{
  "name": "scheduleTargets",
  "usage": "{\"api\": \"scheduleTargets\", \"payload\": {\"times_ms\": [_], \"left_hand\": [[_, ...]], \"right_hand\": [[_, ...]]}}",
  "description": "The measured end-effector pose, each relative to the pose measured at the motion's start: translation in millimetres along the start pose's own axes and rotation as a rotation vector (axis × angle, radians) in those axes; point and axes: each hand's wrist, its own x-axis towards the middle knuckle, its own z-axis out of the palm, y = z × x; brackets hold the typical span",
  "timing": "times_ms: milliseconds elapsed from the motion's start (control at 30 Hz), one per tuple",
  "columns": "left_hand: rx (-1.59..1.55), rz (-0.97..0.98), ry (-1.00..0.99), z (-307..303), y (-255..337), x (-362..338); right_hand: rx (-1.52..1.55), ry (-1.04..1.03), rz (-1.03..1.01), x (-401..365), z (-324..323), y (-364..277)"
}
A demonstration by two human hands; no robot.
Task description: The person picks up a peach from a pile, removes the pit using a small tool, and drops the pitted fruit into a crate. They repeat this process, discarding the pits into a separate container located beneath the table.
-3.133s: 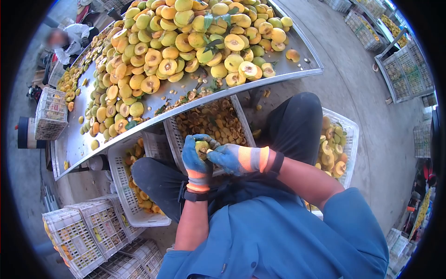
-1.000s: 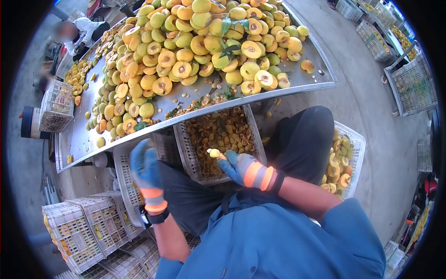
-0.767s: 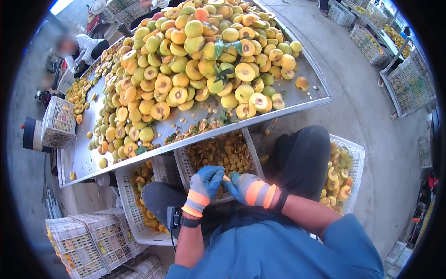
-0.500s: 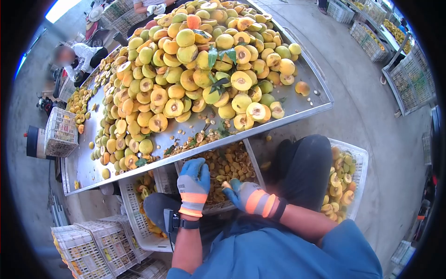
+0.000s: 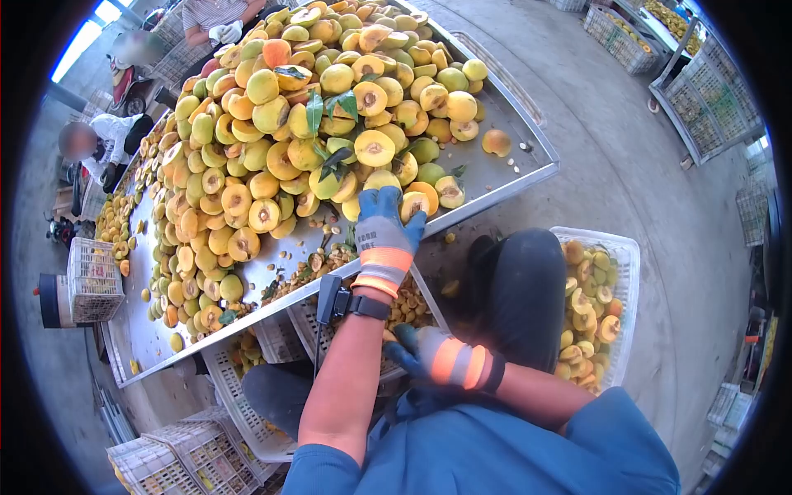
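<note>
My left hand (image 5: 386,227), in a grey and blue glove with an orange cuff, stretches over the near edge of the metal table (image 5: 487,203). Its fingers reach the front of a heap of yellow peaches (image 5: 285,157), many cut in half, with the thumb apart. A halved peach (image 5: 415,206) lies right by the fingers. My right hand (image 5: 425,351), gloved alike, is closed low in front of my body. A small tan tip shows at its fingers; what it belongs to is hidden. Below the table edge, a crate holds peach pits and scraps (image 5: 408,305).
A white crate of peach halves (image 5: 631,305) stands right of my knee. Another crate (image 5: 235,404) sits at my left leg, near stacked crates (image 5: 177,454). Two people sit beyond the table, one in a white top (image 5: 120,136). A crate trolley (image 5: 709,103) stands far right.
My left hand has moved up and forward from above the pit crate to the peach heap. My right hand stays low, shifted slightly. The view has tilted and shifted a little.
</note>
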Motion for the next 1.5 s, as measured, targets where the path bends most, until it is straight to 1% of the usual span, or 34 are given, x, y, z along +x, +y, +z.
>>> {"api": "scheduleTargets", "payload": {"times_ms": [67,100,133,200,233,267,300,333,367,433,500,533,567,600,633,667,733,833,867,933,967,1000,1033,1067,1133,1233,1300,1367,1500], "left_hand": [[-0.156,0.005,0.029,12,-17,-8],[-0.231,0.007,0.046,3,-15,-9],[-0.325,-0.088,0.030,-6,-13,-16],[-0.792,-0.282,0.081,-31,-13,-26],[-1.025,-0.380,0.104,-48,-13,-31],[-1.190,-0.551,-0.005,-72,-17,-36],[-1.260,-0.514,-0.076,-93,-25,-44],[-1.268,-0.552,-0.073,-109,-29,-56],[-1.275,-0.587,-0.071,-125,-34,-69],[-1.287,-0.572,-0.166,-142,-48,-102],[-1.361,-0.612,-0.138,-147,-41,-134],[-1.415,-0.602,-0.199,-149,-42,-145],[-1.423,-0.600,-0.181,-151,-37,-155],[-1.165,-0.430,-0.048,-137,-47,-168],[-1.142,-0.380,0.059,-130,-48,-177],[-1.111,-0.330,0.165,-123,-49,-186],[-1.534,-0.447,0.330,-124,-28,-193],[-1.137,-0.352,0.315,-114,-21,-205],[-1.243,-0.384,0.350,-113,-18,-207],[-1.457,-0.444,0.429,-117,-9,-210],[-1.090,-0.295,0.443,-117,-8,-211],[-0.715,-0.182,0.507,-116,-7,-211],[-0.979,-0.231,0.470,-114,-15,-212],[-1.244,-0.278,0.430,-111,-27,-213],[-0.860,-0.153,0.373,-122,-27,-215],[-0.696,-0.127,0.372,-130,-23,-219],[-0.722,-0.192,0.384,-125,-24,-221],[-0.743,-0.248,0.392,-122,-25,-224],[-0.870,-0.317,0.432,-110,-26,-228]], "right_hand": [[0.048,0.075,-0.048,-7,1,0],[0.000,0.122,-0.063,-9,3,2],[-0.048,0.169,-0.080,-11,6,5],[-0.098,0.287,-0.094,-20,3,2],[-0.206,0.254,-0.063,-23,-4,1],[-0.062,0.308,-0.109,-24,-5,1],[0.082,0.353,-0.155,-24,-5,-1],[0.287,0.374,-0.182,-23,-6,-8],[0.301,0.372,-0.185,-21,-10,-15],[0.433,0.491,-0.348,-10,-7,-33],[0.526,0.387,-0.406,7,1,-48],[0.567,0.341,-0.439,10,7,-54],[0.640,0.262,-0.373,8,11,-58],[0.710,0.182,-0.308,6,14,-63],[0.777,0.102,-0.241,6,18,-68],[0.918,0.089,-0.213,9,27,-68],[1.057,0.095,-0.080,4,44,-71],[1.102,0.057,0.056,-3,57,-61],[1.090,0.005,0.079,-4,60,-60],[0.934,0.020,0.035,-6,61,-57],[0.856,0.030,0.014,-6,61,-55],[0.758,0.133,-0.102,-3,69,-49],[0.655,0.232,-0.217,-1,74,-44],[0.522,0.227,-0.294,-3,72,-36],[0.267,0.204,-0.435,-18,58,-49],[0.024,0.127,-0.502,-16,55,-43],[-0.079,0.115,-0.501,-15,57,-42],[-0.087,0.122,-0.485,-14,59,-44],[0.060,0.132,-0.477,-15,67,-48]]}}
